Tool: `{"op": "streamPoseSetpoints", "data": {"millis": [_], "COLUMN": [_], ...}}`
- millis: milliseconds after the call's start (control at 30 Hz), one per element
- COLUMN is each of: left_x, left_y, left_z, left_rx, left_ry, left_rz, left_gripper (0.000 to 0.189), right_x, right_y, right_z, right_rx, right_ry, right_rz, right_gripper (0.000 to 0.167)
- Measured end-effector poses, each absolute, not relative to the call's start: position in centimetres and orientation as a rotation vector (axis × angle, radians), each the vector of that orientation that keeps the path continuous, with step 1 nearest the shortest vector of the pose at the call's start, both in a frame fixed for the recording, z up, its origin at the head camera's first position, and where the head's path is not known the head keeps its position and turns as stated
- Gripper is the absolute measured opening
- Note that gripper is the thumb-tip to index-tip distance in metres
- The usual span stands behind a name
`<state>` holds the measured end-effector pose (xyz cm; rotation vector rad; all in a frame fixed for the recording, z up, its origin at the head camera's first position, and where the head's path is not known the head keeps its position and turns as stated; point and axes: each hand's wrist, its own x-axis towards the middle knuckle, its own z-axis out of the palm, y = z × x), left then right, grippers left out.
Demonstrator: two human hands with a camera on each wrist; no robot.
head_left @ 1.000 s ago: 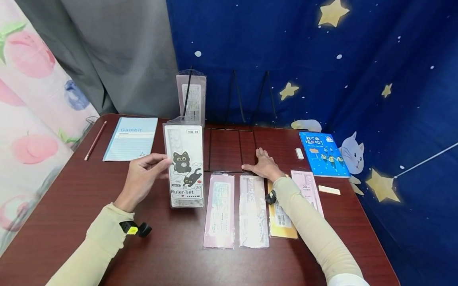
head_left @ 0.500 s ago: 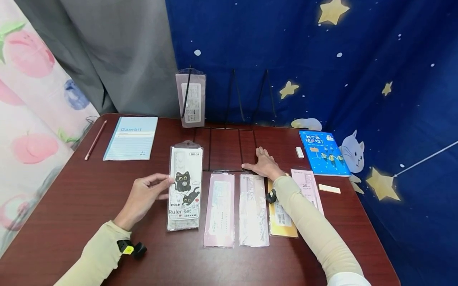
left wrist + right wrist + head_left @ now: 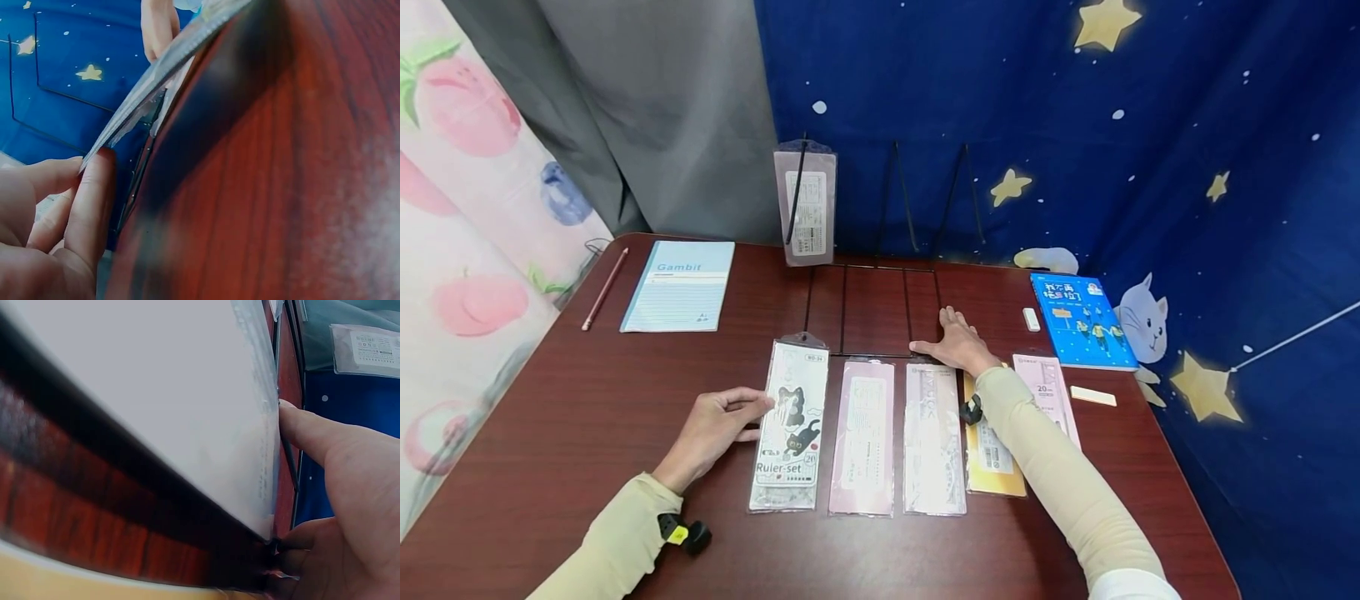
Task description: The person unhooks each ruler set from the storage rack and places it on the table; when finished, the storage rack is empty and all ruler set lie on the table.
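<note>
My left hand (image 3: 715, 429) pinches the left edge of a ruler set pack (image 3: 790, 458) with black cats on its card. The left wrist view has thumb and finger on that thin edge, the pack slanting above the table. My right hand (image 3: 958, 342) rests with fingers spread at the front right of a black wire display rack's base bar (image 3: 876, 355). One pack (image 3: 815, 208) hangs from the rack's left hook, its label side facing me. To the right of the cat pack lie a pink pack (image 3: 862, 442), a clear-and-white pack (image 3: 934, 450) and a yellow pack (image 3: 996, 458).
Under the right forearm lies another pink pack (image 3: 1043, 387), partly hidden. A blue book (image 3: 1082, 321), a small white eraser (image 3: 1031, 319) and a cream-coloured bar (image 3: 1093, 396) lie at the right. A notebook (image 3: 677, 292) and a pencil (image 3: 605, 290) lie at the far left.
The cat pack has come off the front of the left hook, downward and toward me, in the left hand, to the left of the row of packs. The right hand stays at the rack's base.
</note>
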<state>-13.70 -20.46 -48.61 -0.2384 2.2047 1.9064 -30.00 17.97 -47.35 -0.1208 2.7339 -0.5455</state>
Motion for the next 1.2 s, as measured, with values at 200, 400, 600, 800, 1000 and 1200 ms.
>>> {"op": "streamPoseSetpoints", "data": {"millis": [200, 400, 600, 800, 1000, 1200], "left_x": [-13.7, -13.6, -13.7, -14.0, -14.3, -14.5], "left_y": [-20.4, -20.3, -20.2, -20.1, -20.1, -20.3], "left_z": [-49.2, -49.6, -49.4, -49.0, -48.7, -48.3], "left_rx": [-0.235, -0.199, -0.186, -0.122, -0.031, -0.025], "left_ry": [2.271, 2.315, 2.393, 2.565, 2.716, 2.776], "left_rz": [1.813, 1.755, 1.66, 1.466, 1.244, 1.15], "left_gripper": [0.035, 0.029, 0.028, 0.023, 0.017, 0.013], "right_x": [-30.0, -30.1, -30.1, -30.0, -30.1, -30.0], "right_y": [18.0, 17.9, 17.9, 18.0, 18.0, 17.9], "right_z": [-47.4, -47.5, -47.5, -47.5, -47.6, -47.4], "right_rx": [-0.124, -0.127, -0.123, -0.128, -0.125, -0.121], "right_ry": [2.734, 2.735, 2.735, 2.743, 2.735, 2.732], "right_rz": [-0.545, -0.537, -0.539, -0.54, -0.536, -0.533], "right_gripper": [0.112, 0.113, 0.113, 0.112, 0.112, 0.112]}}
